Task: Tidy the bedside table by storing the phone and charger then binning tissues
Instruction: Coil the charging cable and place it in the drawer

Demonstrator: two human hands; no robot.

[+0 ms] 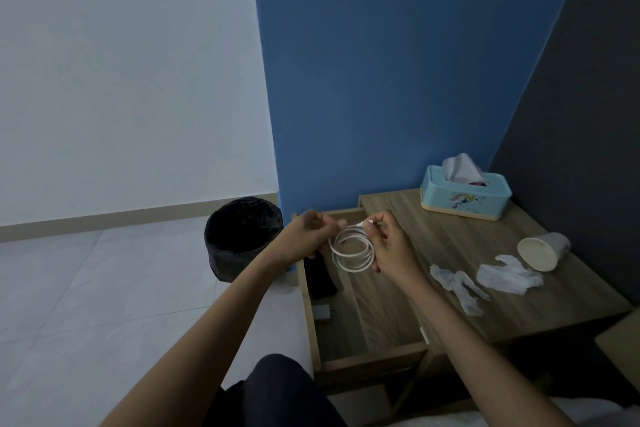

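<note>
A white charger cable (353, 253), wound in a few loops, is held above the open drawer (363, 319) of the bedside table (446, 246). The left side of the coil is gripped by the left hand (311, 234), whose fingers are curled round it. The right side is held by the right hand (393, 248), and the end of the cable is pinched between the thumb and forefinger of this same hand. The drawer is pulled out at the left side of the table. Inside it a dark phone (322, 282) is laid towards the back, partly hidden below the left hand, and a small grey charger plug (322, 311) is seen nearer to the person. On the table top two crumpled tissues (507, 274) are lying at the near right part, close to each other. Just behind them a cup (543, 251) is lying on its side, its mouth turned to the person. A light blue tissue box (465, 196) is placed at the far corner of the table, with one tissue standing out of it. A bin (242, 237) lined with a black bag is placed on the floor, left of the table.
</note>
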